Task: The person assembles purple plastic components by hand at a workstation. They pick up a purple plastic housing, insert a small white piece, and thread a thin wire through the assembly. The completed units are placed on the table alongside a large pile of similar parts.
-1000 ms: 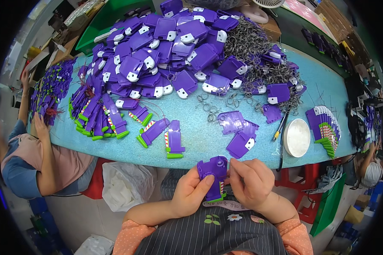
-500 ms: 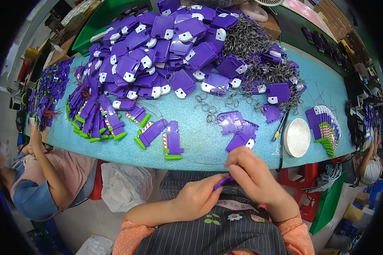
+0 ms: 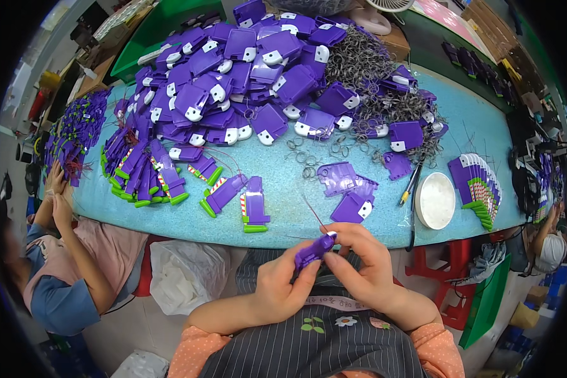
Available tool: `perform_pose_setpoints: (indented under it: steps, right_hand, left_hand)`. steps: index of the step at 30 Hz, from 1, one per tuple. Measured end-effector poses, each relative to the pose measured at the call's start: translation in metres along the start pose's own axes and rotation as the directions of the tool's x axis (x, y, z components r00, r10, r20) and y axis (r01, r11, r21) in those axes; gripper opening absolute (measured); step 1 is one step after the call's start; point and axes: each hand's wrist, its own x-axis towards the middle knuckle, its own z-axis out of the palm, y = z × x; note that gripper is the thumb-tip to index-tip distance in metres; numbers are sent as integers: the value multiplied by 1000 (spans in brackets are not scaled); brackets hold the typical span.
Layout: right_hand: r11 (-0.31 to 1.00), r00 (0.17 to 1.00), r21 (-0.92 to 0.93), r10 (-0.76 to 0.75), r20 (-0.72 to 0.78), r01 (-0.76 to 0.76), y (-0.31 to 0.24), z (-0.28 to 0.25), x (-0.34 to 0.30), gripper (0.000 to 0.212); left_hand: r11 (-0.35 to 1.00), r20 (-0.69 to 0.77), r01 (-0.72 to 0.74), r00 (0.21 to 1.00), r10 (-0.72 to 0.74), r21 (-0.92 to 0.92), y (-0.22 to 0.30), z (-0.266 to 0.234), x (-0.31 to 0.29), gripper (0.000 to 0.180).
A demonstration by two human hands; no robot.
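Note:
At the table's front edge I hold a small purple plastic part (image 3: 310, 252) with a white tip. My left hand (image 3: 282, 281) pinches its left end between thumb and fingers. The fingers of my right hand (image 3: 363, 264) close on its white-tipped end. A thin reddish wire (image 3: 314, 213) sticks up from beside the right fingertips. Just beyond my hands lie loose purple plates (image 3: 353, 206), one with a white corner. To the left of them rests a purple piece with a green end and striped edge (image 3: 254, 203).
A large heap of purple-and-white plates (image 3: 242, 75) and a pile of metal rings (image 3: 362, 60) cover the back. On the right are a white bowl (image 3: 435, 200), a cutter-like tool (image 3: 410, 187) and fanned pieces (image 3: 475, 189). A co-worker (image 3: 75, 271) sits at left.
The purple part has turned and shows its inner side. My right hand has lowered and opened from its curled pose to pinch the white-tipped end; the wire now shows.

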Motion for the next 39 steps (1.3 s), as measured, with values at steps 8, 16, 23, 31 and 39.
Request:
perform_pose_setpoints:
  steps: [8, 16, 23, 31, 39]
  right_hand:
    - [892, 944, 354, 325, -63, -283, 14, 21, -19, 19]
    - [981, 982, 47, 184, 52, -186, 22, -13, 27, 20]
    - [395, 961, -913, -277, -13, 101, 57, -40, 109, 11]
    - [897, 983, -424, 57, -175, -127, 25, -67, 54, 8]
    - [933, 965, 303, 238, -115, -194, 37, -79, 26, 28]
  left_hand:
    - [915, 21, 73, 997, -71, -397, -11, 11, -3, 29]
    - [591, 141, 183, 983, -116, -786, -16, 4, -1, 36]
    - [620, 161, 212, 977, -137, -756, -14, -1, 4, 34]
    - [613, 181, 250, 968, -173, -750, -14, 0, -3, 34]
    - [601, 235, 298, 955, -184, -742, -16, 19, 10, 33]
